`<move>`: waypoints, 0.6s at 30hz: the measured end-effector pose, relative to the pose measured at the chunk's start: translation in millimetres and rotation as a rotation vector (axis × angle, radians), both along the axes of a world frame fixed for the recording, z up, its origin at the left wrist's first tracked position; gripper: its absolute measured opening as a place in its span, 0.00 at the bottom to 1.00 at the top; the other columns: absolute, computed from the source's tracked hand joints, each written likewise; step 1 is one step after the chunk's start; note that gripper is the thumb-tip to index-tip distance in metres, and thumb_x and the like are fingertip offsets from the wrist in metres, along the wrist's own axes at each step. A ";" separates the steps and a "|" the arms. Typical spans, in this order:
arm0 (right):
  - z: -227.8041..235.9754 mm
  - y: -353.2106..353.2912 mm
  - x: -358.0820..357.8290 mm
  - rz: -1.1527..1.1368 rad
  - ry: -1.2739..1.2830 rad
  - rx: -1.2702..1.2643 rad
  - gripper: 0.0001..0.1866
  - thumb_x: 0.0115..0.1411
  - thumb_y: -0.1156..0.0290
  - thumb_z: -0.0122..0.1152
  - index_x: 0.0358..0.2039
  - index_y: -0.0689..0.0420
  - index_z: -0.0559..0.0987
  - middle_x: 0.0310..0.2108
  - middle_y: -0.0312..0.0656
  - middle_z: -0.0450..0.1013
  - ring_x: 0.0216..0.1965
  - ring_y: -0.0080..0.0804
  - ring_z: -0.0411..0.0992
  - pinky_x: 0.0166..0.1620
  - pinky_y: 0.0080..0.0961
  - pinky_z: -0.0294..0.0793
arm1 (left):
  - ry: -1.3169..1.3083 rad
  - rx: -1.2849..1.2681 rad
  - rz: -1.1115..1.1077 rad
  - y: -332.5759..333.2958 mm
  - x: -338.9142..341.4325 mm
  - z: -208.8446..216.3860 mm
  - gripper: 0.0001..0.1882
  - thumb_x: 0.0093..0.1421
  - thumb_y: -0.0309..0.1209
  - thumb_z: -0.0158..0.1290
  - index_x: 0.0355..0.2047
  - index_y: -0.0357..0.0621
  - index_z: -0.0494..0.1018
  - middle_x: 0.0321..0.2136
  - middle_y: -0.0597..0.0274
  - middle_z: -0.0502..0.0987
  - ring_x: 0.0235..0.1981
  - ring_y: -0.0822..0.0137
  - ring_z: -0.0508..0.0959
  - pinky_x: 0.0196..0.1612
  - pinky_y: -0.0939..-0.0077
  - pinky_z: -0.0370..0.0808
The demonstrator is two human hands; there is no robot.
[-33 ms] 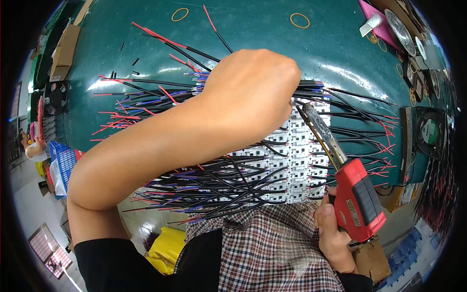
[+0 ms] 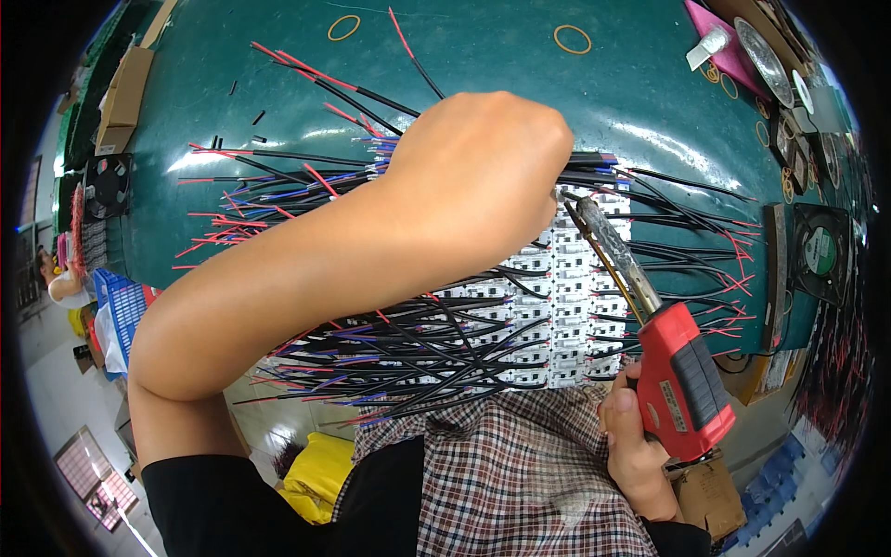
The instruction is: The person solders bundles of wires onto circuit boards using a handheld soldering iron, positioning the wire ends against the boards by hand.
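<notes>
My left hand (image 2: 487, 176) is curled closed, knuckles up, over the upper part of a white panel of small circuit boards (image 2: 568, 278). Its fingertips are hidden beneath it, so what they pinch cannot be seen. My left forearm covers part of the panel and wires. In my right hand (image 2: 634, 432) is a red and black soldering gun (image 2: 685, 385). Its metal barrel slants up to the left, with the tip close beside my left fingers, over the panel. Black wires with red ends (image 2: 408, 348) stick out from the boards on both sides, some crossing in a tangle.
Rubber bands (image 2: 573, 39) and short black pieces (image 2: 258, 118) lie on the green table (image 2: 483, 56). A black fan (image 2: 819, 251) stands at the right, another fan (image 2: 108, 186) at the left. A checked cloth (image 2: 520, 464) covers my lap. Far left, another person (image 2: 67, 286) is visible.
</notes>
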State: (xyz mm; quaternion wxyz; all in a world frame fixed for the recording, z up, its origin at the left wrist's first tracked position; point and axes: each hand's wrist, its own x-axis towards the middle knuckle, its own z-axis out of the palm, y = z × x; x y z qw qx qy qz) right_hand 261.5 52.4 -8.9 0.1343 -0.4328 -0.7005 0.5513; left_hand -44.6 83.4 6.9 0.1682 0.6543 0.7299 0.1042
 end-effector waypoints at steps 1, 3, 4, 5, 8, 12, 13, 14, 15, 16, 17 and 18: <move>-0.4 0.2 1.6 0.030 -0.009 -0.015 0.13 0.68 0.72 0.54 0.48 0.65 0.69 0.23 0.35 0.65 0.16 0.16 0.57 0.22 0.17 0.62 | -0.010 0.026 -0.014 0.6 -1.7 -0.5 0.10 0.50 0.29 0.62 0.26 0.33 0.78 0.23 0.42 0.78 0.30 0.41 0.79 0.37 0.51 0.75; 1.4 -0.1 -1.7 0.009 -0.004 -0.013 0.12 0.68 0.72 0.54 0.48 0.64 0.69 0.23 0.35 0.65 0.16 0.16 0.57 0.22 0.17 0.62 | -0.047 0.019 -0.013 3.8 -6.2 -0.5 0.09 0.50 0.29 0.62 0.26 0.33 0.78 0.22 0.42 0.77 0.30 0.41 0.79 0.36 0.51 0.75; 1.1 -0.2 -3.3 -0.010 0.004 -0.014 0.11 0.68 0.72 0.54 0.47 0.64 0.69 0.23 0.35 0.64 0.16 0.16 0.57 0.22 0.17 0.62 | -0.082 0.008 -0.009 4.5 -7.4 -0.7 0.09 0.50 0.29 0.62 0.26 0.33 0.78 0.22 0.42 0.77 0.29 0.41 0.79 0.36 0.52 0.75; 0.4 -0.1 -3.7 -0.009 0.005 -0.015 0.11 0.68 0.72 0.54 0.47 0.64 0.69 0.23 0.35 0.64 0.16 0.16 0.57 0.22 0.17 0.62 | -0.081 0.007 -0.008 4.6 -7.4 -0.3 0.09 0.50 0.29 0.62 0.26 0.33 0.78 0.22 0.42 0.77 0.29 0.41 0.79 0.36 0.52 0.75; 1.1 0.0 -7.0 -0.024 -0.013 -0.040 0.09 0.68 0.73 0.53 0.46 0.64 0.69 0.23 0.35 0.64 0.16 0.16 0.57 0.21 0.17 0.62 | -0.096 -0.014 0.001 4.4 -7.3 -0.1 0.09 0.51 0.29 0.61 0.25 0.33 0.78 0.21 0.42 0.77 0.28 0.42 0.79 0.35 0.52 0.74; 4.4 0.9 -11.0 -0.002 -0.016 -0.037 0.06 0.69 0.72 0.53 0.41 0.62 0.69 0.22 0.34 0.64 0.16 0.16 0.58 0.21 0.17 0.61 | -0.055 0.032 -0.018 2.2 -3.2 -1.6 0.09 0.50 0.29 0.62 0.25 0.33 0.78 0.22 0.42 0.78 0.29 0.41 0.79 0.36 0.52 0.75; 3.6 1.3 -9.2 0.031 -0.015 -0.043 0.06 0.69 0.72 0.53 0.39 0.61 0.69 0.22 0.34 0.64 0.16 0.16 0.59 0.21 0.17 0.61 | -0.057 0.028 -0.011 1.8 -2.0 -1.6 0.09 0.50 0.29 0.62 0.26 0.33 0.78 0.22 0.42 0.78 0.30 0.41 0.79 0.36 0.51 0.75; 4.7 1.8 -6.8 0.031 -0.015 -0.043 0.06 0.69 0.72 0.53 0.39 0.61 0.69 0.22 0.34 0.64 0.16 0.16 0.59 0.21 0.17 0.61 | -0.057 0.028 -0.011 1.6 -1.1 -1.0 0.09 0.50 0.29 0.62 0.26 0.33 0.78 0.22 0.42 0.78 0.30 0.41 0.79 0.36 0.51 0.75; 6.8 2.2 -4.0 0.014 -0.079 -0.100 0.07 0.66 0.73 0.58 0.41 0.61 0.73 0.29 0.38 0.68 0.26 0.24 0.65 0.31 0.23 0.67 | -0.045 0.019 -0.009 1.5 -0.5 -0.1 0.09 0.50 0.29 0.62 0.26 0.33 0.78 0.23 0.42 0.78 0.30 0.41 0.79 0.36 0.51 0.75; 8.1 2.6 -2.5 -0.002 -0.143 -0.157 0.10 0.62 0.75 0.64 0.43 0.61 0.76 0.35 0.41 0.73 0.36 0.31 0.72 0.40 0.30 0.72 | -0.034 0.010 -0.008 1.7 0.1 0.3 0.09 0.50 0.28 0.62 0.26 0.33 0.78 0.23 0.42 0.78 0.30 0.41 0.79 0.37 0.50 0.75; 8.4 2.9 -2.6 -0.002 -0.142 -0.156 0.10 0.62 0.75 0.64 0.43 0.61 0.76 0.35 0.41 0.73 0.36 0.31 0.72 0.40 0.30 0.72 | -0.033 0.011 -0.008 1.8 0.5 0.0 0.09 0.50 0.28 0.62 0.26 0.33 0.78 0.23 0.42 0.78 0.30 0.41 0.79 0.37 0.50 0.75; 8.5 3.2 -3.0 0.005 -0.142 -0.159 0.10 0.62 0.75 0.64 0.43 0.61 0.76 0.35 0.41 0.73 0.35 0.32 0.72 0.40 0.30 0.72 | -0.031 0.013 -0.007 1.9 0.9 -0.5 0.09 0.49 0.28 0.62 0.26 0.34 0.78 0.23 0.42 0.78 0.30 0.41 0.79 0.37 0.50 0.75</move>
